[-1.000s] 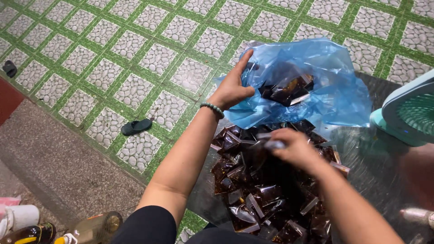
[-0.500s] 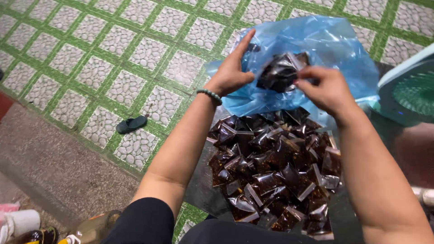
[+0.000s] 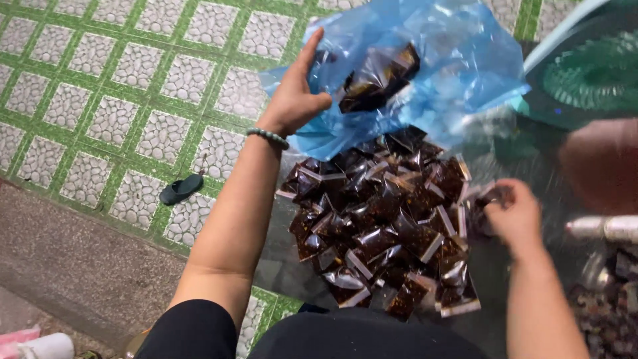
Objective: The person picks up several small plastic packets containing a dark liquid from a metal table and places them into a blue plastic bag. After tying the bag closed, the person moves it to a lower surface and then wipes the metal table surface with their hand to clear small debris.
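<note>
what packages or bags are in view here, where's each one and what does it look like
Blue translucent plastic bag: top centre, crumpled, its edge held open by the left hand, dark sachets inside.
Pile of small clear sachets with dark brown filling: centre, below the bag, flat squares.
A few of these sachets: gripped by the right hand, at the pile's right edge.

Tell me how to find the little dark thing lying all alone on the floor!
Start at the green-lined tiled floor on the left side. Look left of the left hand's forearm, near where the tiles meet the plain grey strip. There lies a small dark slipper, flat and oval, alone, unlike the shiny packets heaped together.
</note>
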